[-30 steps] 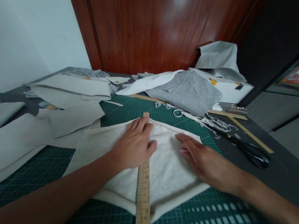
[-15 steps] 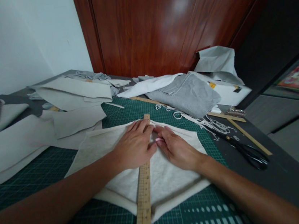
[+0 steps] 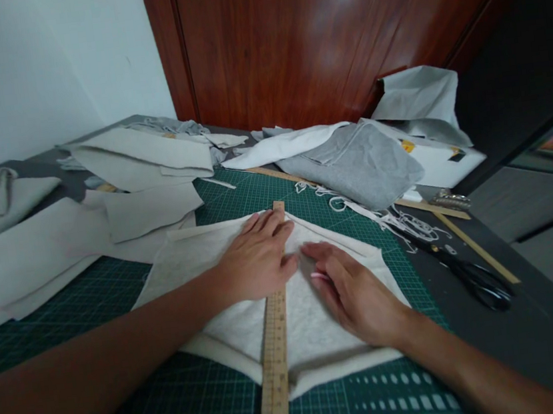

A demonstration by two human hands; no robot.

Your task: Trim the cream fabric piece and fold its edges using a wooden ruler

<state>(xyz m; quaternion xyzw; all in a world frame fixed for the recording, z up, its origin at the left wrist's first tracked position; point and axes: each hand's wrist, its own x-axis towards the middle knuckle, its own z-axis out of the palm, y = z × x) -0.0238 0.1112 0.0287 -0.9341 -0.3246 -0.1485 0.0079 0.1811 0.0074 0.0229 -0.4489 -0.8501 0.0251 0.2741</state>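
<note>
A cream piece of cloth [image 3: 212,255] lies across the middle, its near edges folded or rolled. Down its centre runs a wooden ruler [image 3: 274,362], reaching past the cloth at both ends. My left hand [image 3: 260,256] rests flat over the ruler and cloth, fingers stretched and thumb to the right. Just right of the ruler, my right hand [image 3: 355,291] is closed in a pinch above the cloth. A small pink object [image 3: 319,275] shows between its thumb and fingers; most of it is hidden, so its kind is unclear.
A green cutting mat [image 3: 180,407] lies under the cloth. Black-handled scissors [image 3: 477,283] lie at right, beside white cords [image 3: 414,225] and wooden strips [image 3: 478,249]. Grey cloth [image 3: 356,163] and a white box [image 3: 458,168] stand behind. Pale fabric pieces [image 3: 35,257] cover the left side.
My right hand has drawn back from the ruler, toward me and to the right, with the pink object. My left hand stays on the ruler. The view has shifted slightly.
</note>
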